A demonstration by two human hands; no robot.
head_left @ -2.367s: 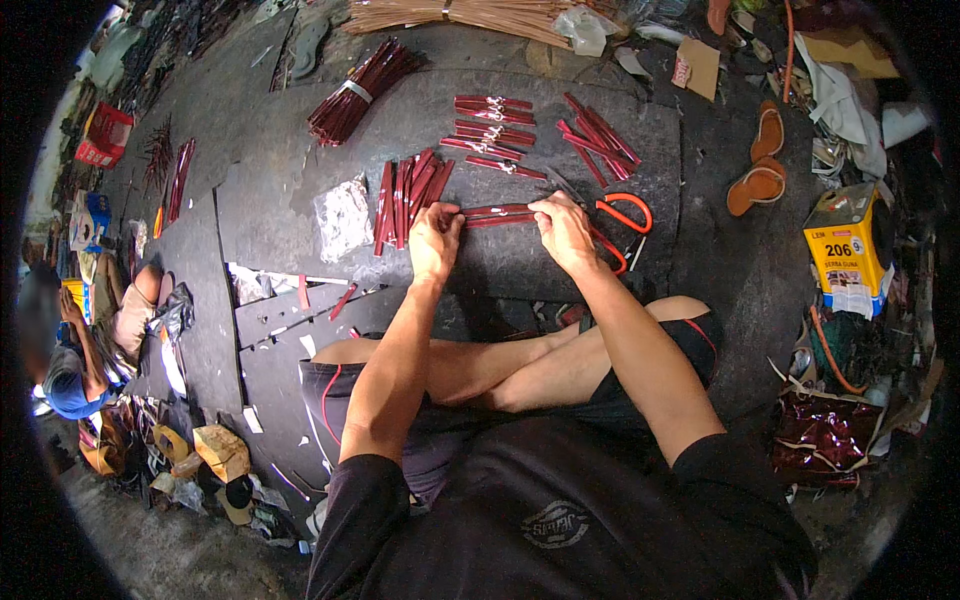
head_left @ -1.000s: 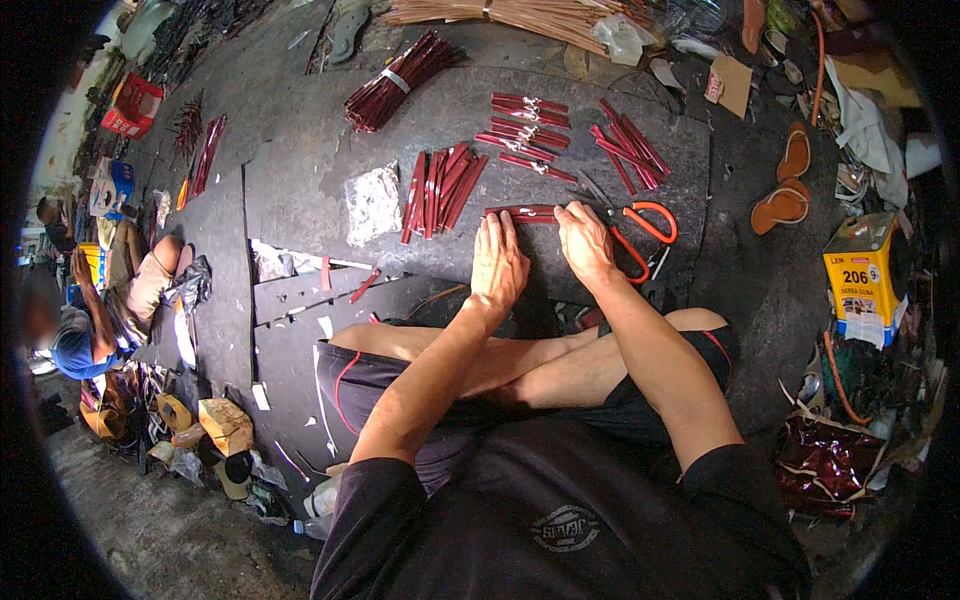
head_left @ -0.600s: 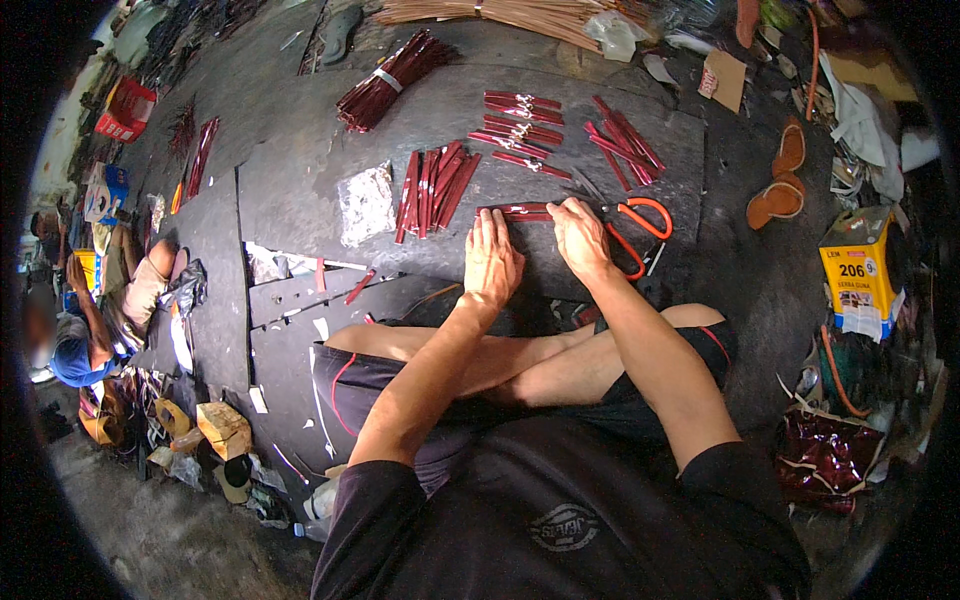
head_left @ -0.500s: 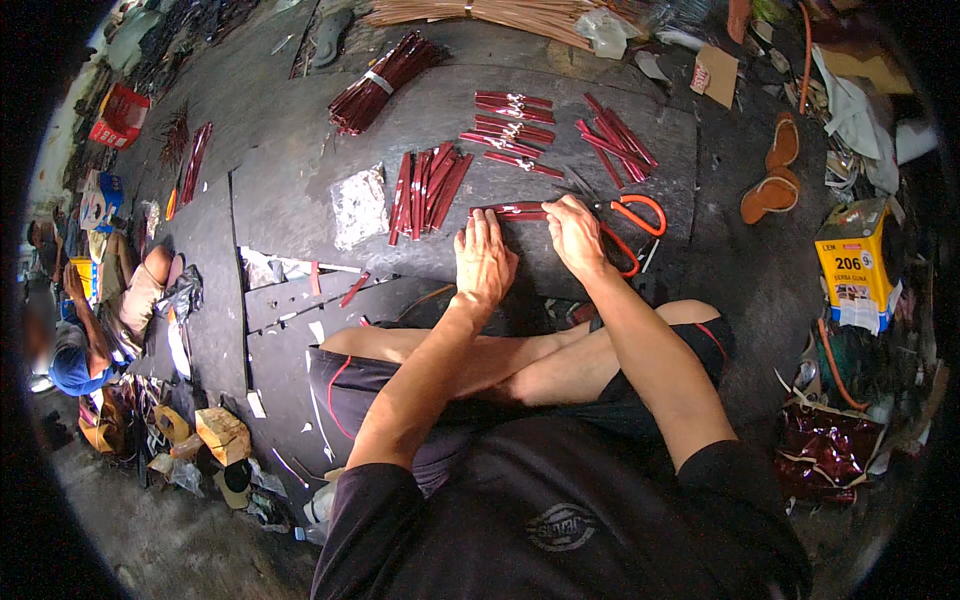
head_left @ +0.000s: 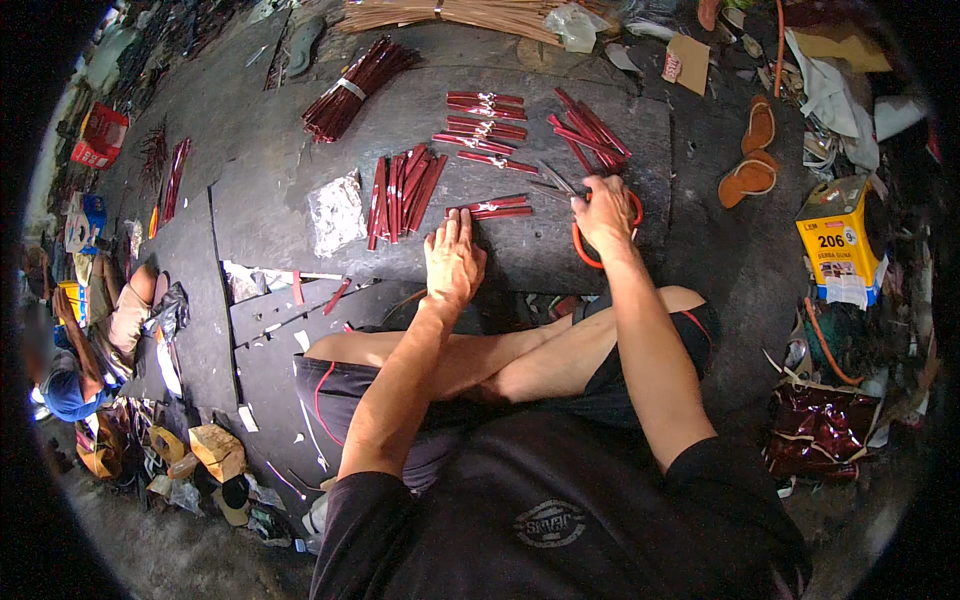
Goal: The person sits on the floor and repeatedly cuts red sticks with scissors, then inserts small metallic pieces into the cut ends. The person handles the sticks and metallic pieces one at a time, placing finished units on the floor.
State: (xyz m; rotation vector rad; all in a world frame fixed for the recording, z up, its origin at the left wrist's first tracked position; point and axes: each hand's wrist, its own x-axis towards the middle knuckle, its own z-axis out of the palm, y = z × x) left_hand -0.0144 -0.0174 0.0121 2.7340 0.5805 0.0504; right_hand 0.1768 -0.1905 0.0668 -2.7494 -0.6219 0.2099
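My left hand (head_left: 455,262) lies with fingers stretched out, the tips on the left ends of a few glossy dark-red strips (head_left: 508,206). To its right, my right hand (head_left: 606,215) is closed over the middle of a pair of scissors with orange handles (head_left: 577,244). The blades point up and left, slightly apart, toward the strips. Just beyond lie several short red bundles (head_left: 485,130) with shiny ties around their middles. Loose red strips (head_left: 405,190) are grouped left of my left hand, and another loose pile (head_left: 592,130) lies beyond the scissors.
A large tied bundle of red strips (head_left: 360,90) and a clear plastic packet (head_left: 338,214) lie on the dark board. Orange-brown sandals (head_left: 750,180) and a yellow box (head_left: 838,240) are at the right. Another person (head_left: 75,385) sits at the far left.
My right hand has left the right ends of the strips and moved right onto the scissors. My left hand stays on the strips. The whole view has shifted slightly.
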